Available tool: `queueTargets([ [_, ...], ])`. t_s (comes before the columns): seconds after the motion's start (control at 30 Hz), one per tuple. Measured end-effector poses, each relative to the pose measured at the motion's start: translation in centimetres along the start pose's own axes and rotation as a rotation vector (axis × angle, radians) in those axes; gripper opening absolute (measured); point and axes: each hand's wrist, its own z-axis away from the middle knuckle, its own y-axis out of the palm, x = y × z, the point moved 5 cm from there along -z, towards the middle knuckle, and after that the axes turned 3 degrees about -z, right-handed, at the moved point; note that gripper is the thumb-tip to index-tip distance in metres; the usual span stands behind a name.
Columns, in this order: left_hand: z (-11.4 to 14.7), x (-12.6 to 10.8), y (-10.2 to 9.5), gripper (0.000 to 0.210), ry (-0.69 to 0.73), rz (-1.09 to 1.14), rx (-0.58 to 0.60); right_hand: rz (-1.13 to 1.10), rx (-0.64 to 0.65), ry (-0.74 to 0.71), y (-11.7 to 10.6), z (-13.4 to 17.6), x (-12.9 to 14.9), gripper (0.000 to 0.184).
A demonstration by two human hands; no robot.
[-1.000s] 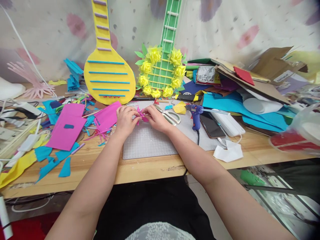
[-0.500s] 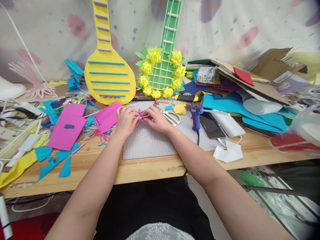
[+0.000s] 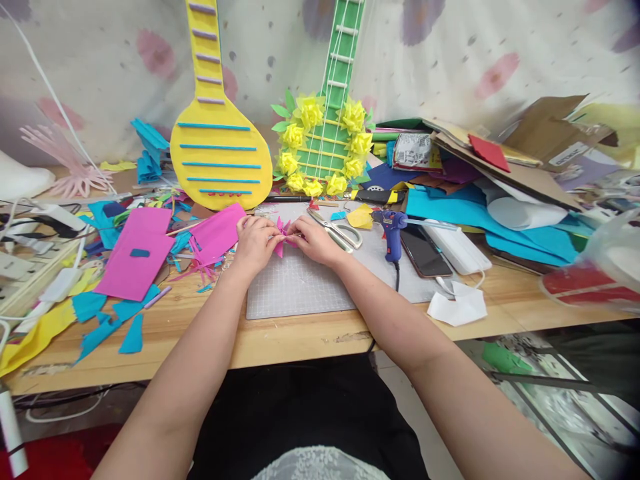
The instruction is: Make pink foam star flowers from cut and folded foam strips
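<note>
Between my two hands is a small magenta paper flower [image 3: 281,235] with pointed petals, just above the gridded cutting mat [image 3: 295,287]. My left hand [image 3: 256,245] pinches its left side, fingers closed. From the right, my right hand [image 3: 315,239] pinches the other side with thumb and fingertips. Fingers hide part of the flower. Scissors [image 3: 345,233] lie right beside my right hand. A magenta sheet [image 3: 217,233] with fringed scraps lies left of my left hand.
Behind stand a yellow paper guitar [image 3: 220,153] and a green one [image 3: 320,163] with yellow flowers. A blue glue gun [image 3: 393,237], a phone [image 3: 423,250] and a white power bank [image 3: 457,247] sit to the right. Blue scraps [image 3: 133,333] litter the left.
The magenta flower's petals look more spread and show more between my fingers. Both hands stay in nearly the same place, with the fingers slightly shifted.
</note>
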Motion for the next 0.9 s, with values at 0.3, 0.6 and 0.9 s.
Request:
queueTargets([
  [0.3, 0.12, -0.11, -0.52, 0.014, -0.038, 0.011, -0.064, -0.056, -0.034, 0.062, -0.25, -0.08, -0.29, 0.006],
  [0.6, -0.05, 0.67, -0.01, 0.014, -0.021, 0.029, -0.03, -0.045, 0.015, 0.005, -0.33, 0.16, 0.26, 0.008],
  [0.9, -0.09, 0.59, -0.17, 0.009, -0.025, 0.026, -0.049, -0.027, 0.004, 0.045, -0.17, -0.02, -0.03, 0.007],
])
